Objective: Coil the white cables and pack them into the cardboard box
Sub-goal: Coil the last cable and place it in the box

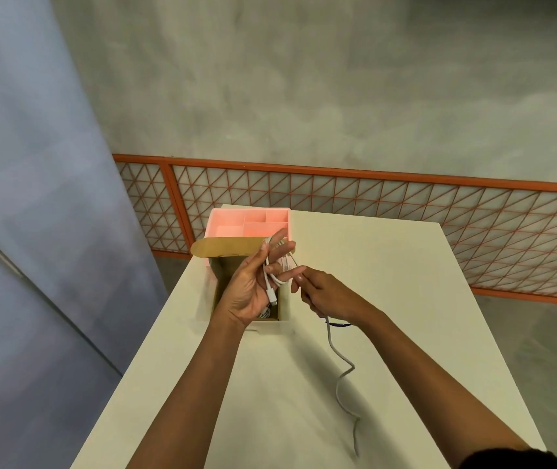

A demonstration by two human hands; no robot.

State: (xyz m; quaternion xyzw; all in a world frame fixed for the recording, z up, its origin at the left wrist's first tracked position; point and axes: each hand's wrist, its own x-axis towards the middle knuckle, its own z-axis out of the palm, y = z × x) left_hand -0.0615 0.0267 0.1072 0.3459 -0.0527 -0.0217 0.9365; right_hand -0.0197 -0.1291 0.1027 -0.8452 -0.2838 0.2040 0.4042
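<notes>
A white cable (344,374) is partly wound in loops around the fingers of my left hand (257,286), which holds the coil above the open cardboard box (284,304). One plug end hangs down from that coil. My right hand (321,294) pinches the same cable just right of the coil, and the loose tail trails down across the table toward me. Inside the box, under my left hand, a bit of another white cable shows. The box's flap (223,247) stands open at the far side.
A pink compartment tray (246,221) sits behind the box at the cream table's (405,299) far left corner. A small dark purple item (339,324) lies by my right wrist. An orange mesh fence runs beyond the table; a grey wall is on the left.
</notes>
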